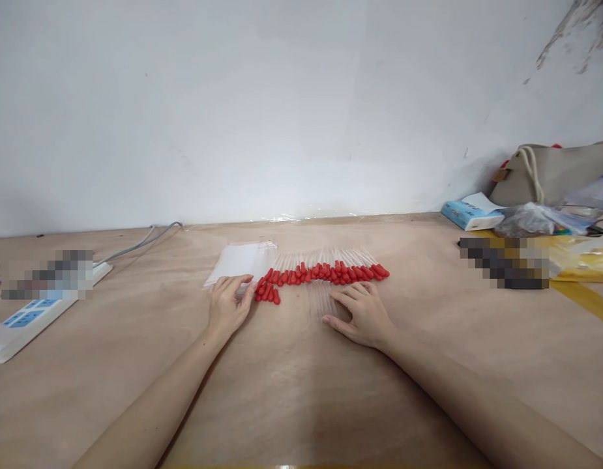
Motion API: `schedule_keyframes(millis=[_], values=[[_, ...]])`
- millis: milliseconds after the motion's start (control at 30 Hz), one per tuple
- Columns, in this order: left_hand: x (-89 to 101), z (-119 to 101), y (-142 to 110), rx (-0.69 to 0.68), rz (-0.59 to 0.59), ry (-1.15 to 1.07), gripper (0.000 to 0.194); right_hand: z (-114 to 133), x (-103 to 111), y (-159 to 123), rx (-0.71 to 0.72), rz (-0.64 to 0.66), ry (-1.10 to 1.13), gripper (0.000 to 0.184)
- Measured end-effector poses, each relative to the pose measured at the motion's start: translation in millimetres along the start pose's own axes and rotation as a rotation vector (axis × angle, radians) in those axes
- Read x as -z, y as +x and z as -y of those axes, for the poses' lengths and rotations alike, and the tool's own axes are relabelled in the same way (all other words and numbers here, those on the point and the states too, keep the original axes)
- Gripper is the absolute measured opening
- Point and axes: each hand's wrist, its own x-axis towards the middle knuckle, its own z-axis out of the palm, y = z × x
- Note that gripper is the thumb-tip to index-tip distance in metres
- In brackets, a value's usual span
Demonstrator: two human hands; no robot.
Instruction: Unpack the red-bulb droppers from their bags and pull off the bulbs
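Observation:
Red rubber dropper bulbs [338, 272] lie in a long row across the middle of the table, with thin clear tubes [325, 257] stretching away behind them. A smaller group of red bulbs [268, 293] sits in front of the row's left end. My left hand [229, 303] is beside that group, at the near edge of a stack of clear and white plastic bags [238, 262]. Its thumb and fingers are apart. More clear thin tubes [321, 301] lie in front of the row. My right hand [362, 314] rests at their right side, fingers spread, thumb near their front ends.
At the left is a white power strip [32, 319] with a grey cable [152, 240] behind it. To the right stand a blue tissue pack [470, 213], a beige bag [560, 172], clear plastic wrapping [538, 219] and yellow packaging [582, 257]. Blurred dark objects lie on both sides.

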Motion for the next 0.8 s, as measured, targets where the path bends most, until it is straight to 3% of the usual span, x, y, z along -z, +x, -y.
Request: schedule_keyframes(millis=[100,167,367,433,600,800], values=[[5.2,-4.0,10.3,0.051,-0.040,0.124,0.016,-0.6,-0.1,0.4,0.004,-0.010,-0.003,0.039],[6.4,-6.2,23.8,0.105,0.002,0.173,0.017,-1.7,-0.3,0.4,0.008,-0.019,0.001,0.036],[-10.0,-14.5,66.8,0.252,0.482,0.259,0.027,-6.3,-0.7,-0.5,0.040,-0.007,0.051,0.032],[-18.8,-16.5,74.1,0.291,0.572,0.298,0.029,-7.3,-1.5,-1.0,0.046,-0.002,0.069,0.032],[-33.7,-15.6,81.6,0.339,0.666,0.318,0.026,-8.9,-3.5,-1.5,0.023,-0.009,0.095,0.032],[-37.0,-18.4,88.4,0.350,0.719,0.316,0.025,-9.5,-3.2,-1.2,-0.002,-0.011,0.122,0.034]])
